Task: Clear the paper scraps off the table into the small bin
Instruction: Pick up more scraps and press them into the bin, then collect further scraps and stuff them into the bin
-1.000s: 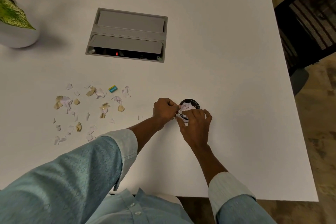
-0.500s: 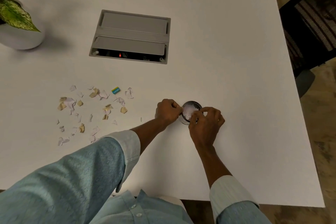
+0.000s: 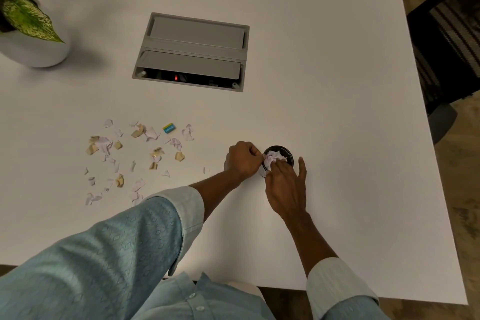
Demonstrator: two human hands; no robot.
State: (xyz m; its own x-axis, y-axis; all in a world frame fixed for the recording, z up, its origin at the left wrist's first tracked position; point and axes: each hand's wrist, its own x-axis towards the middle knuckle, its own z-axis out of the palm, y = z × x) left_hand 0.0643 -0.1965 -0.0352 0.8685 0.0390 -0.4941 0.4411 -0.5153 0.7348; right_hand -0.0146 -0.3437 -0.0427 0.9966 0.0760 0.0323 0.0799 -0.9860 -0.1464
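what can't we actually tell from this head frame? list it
- Small bin, head view: near wall and depth hidden by the right hand and the scraps heaped in it.
- Left hand: closed at the rim; whether it pinches paper is too small to tell.
- Blue-yellow tag among the scraps: print too small to read.
- Potted plant: cut off by the left edge.
- Cable box: interior dark, only a red light shows.

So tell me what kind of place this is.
Probably an office or meeting room. The wide white table has a built-in grey cable and power box, a black mesh office chair stands at its right edge, and a potted plant decorates one corner.
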